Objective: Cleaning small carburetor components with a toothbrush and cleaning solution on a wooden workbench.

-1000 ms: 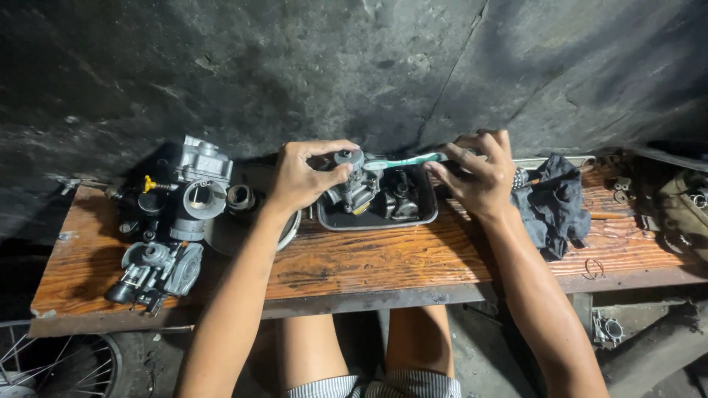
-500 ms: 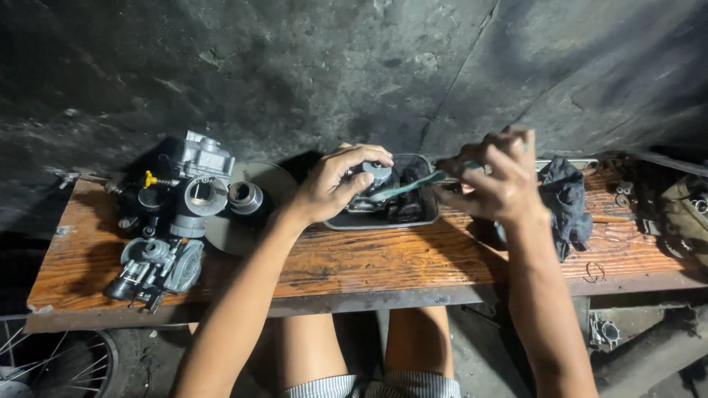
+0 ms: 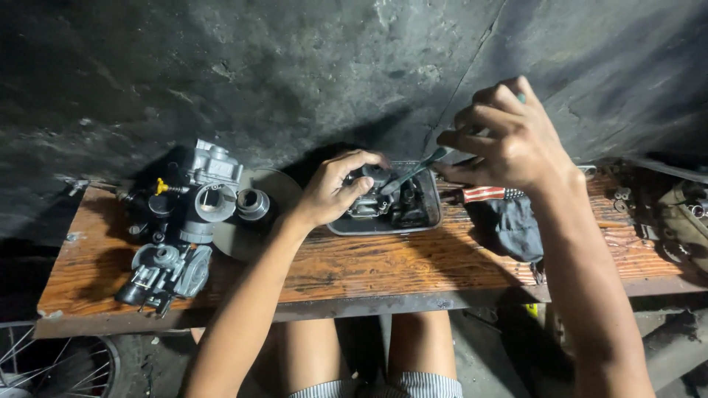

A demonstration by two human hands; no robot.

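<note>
Meanwhile left hand (image 3: 333,193) grips a grimy metal carburetor (image 3: 371,197); right hand (image 3: 509,140) pinches a green toothbrush (image 3: 417,171).

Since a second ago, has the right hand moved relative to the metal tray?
Yes. The right hand, gripping the green-handled tool, has lifted up and away from the metal tray toward the dark wall; earlier it sat low at the tray's right rim.

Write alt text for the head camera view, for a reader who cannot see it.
A person's left hand grips a small grey metal engine part over a shallow metal tray on a worn wooden bench, while the right hand angles a green-handled tool into it. Grey carburettor parts lie at left.
</note>
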